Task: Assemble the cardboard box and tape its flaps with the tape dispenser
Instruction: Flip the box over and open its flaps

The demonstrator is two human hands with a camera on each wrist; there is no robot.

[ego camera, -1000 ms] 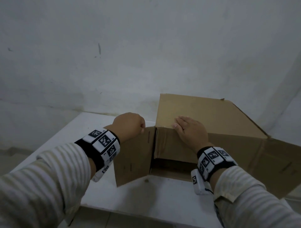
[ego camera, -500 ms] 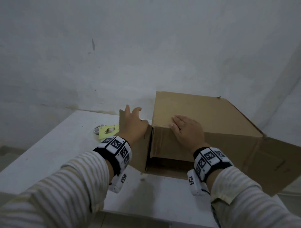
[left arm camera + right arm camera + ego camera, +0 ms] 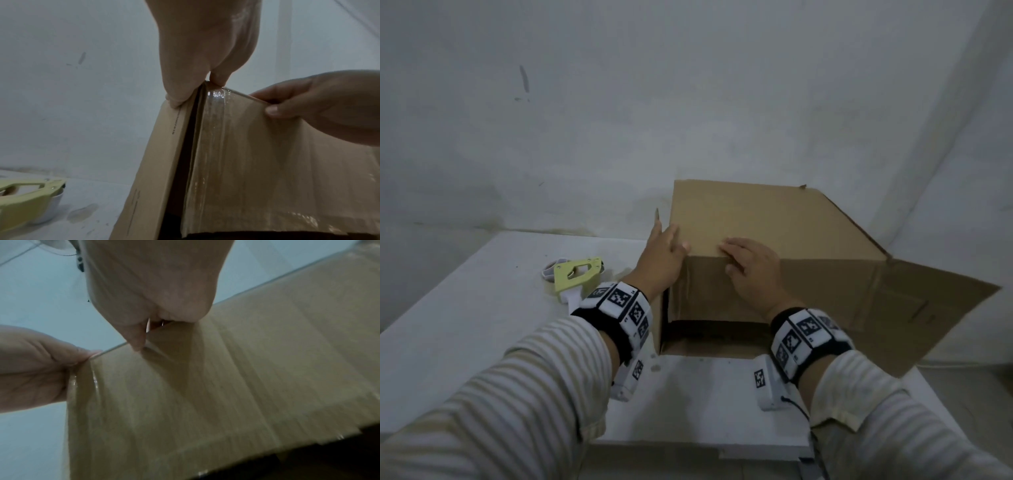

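The cardboard box (image 3: 774,222) is plain brown and lies on its side on the white tabletop (image 3: 465,325), its open end facing the person. One flap hangs down over the upper part of that opening, leaving a dark gap below it. A second flap (image 3: 928,308) stands swung out wide on the right, and a third stands edge-on at the left side.

The head view alone shows the whole box, the striped sleeves and the marker-covered wristbands. It also shows the tape dispenser (image 3: 577,279), pale yellow-green with a white handle, lying on the tabletop just left of the left wrist, untouched. The left wrist view shows what the head view does not: glossy clear tape already stuck on the hanging flap (image 3: 267,162) near its left edge, a dark slit between that flap and the left side flap (image 3: 156,162), and small print running along the side flap. The right wrist view shows shiny tape streaks at the same corner.

The left hand (image 3: 661,263) is at the box's upper left corner, fingers straight, pressing the left flap inward. The right hand (image 3: 753,270) lies just beside it, fingers flat on the top panel and thumb (image 3: 273,110) bent over the fold onto the hanging flap, holding that edge.
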